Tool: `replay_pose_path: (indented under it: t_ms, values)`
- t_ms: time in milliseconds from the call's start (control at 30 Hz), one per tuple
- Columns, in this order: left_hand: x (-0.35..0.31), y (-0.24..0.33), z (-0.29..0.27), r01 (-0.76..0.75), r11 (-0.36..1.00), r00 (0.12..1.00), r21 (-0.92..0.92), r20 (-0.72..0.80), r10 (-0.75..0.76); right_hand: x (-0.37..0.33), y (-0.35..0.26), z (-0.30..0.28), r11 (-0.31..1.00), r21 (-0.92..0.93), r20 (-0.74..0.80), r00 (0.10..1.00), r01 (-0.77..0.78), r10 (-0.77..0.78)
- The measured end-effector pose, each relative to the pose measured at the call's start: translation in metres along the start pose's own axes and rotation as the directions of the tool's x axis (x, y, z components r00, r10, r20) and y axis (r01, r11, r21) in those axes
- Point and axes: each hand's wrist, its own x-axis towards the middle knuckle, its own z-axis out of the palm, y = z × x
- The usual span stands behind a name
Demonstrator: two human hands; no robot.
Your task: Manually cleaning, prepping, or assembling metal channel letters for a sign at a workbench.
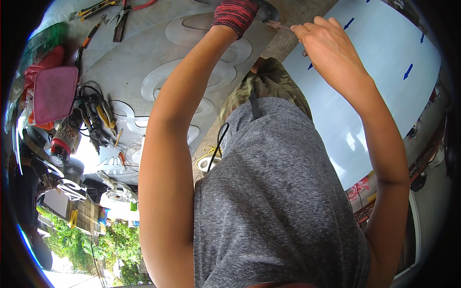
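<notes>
My left hand (236,14), in a red and black knitted glove, is at the top edge of the view. It grips a dark grey curved flat piece (270,10), which shows on both sides of the glove; the fingertips are cut off or hidden. My bare right hand (326,41) is closed around a slim tool with a pinkish-brown front part (277,24). That tool's tip meets or nearly meets the curved piece near the table's edge; its exact kind is unclear. Below my left forearm, flat grey rounded cut-out shapes (150,82) lie on the grey table (113,62).
At the far left are pliers (122,14), utility knives (89,38), a pink tray (55,93), a red-and-grey power tool (61,144) and cables. A light-blue sheet with blue arrows (379,86) stands on my right. Yellow cord (209,151) lies below the table's edge.
</notes>
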Motion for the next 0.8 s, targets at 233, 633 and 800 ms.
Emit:
replay_pose_path:
  t_ms: [233, 633, 800]
  values:
    - [-0.006, 0.008, 0.004, 0.087, 0.993, 0.973, -0.082, -0.206, -0.102, 0.012, 0.001, 0.036, 0.997, 0.078, -0.078, 0.997, -0.014, 0.02]
    - [0.002, 0.004, -0.015, 0.037, 0.998, 0.995, -0.043, 0.099, -0.033, 0.015, -0.006, 0.045, 0.921, 0.262, 0.069, 0.957, -0.288, 0.28]
    - [0.0, 0.009, -0.024, 0.03, 0.998, 0.989, -0.062, 0.15, -0.02, 0.019, -0.014, 0.041, 0.905, 0.245, 0.106, 0.937, -0.348, 0.332]
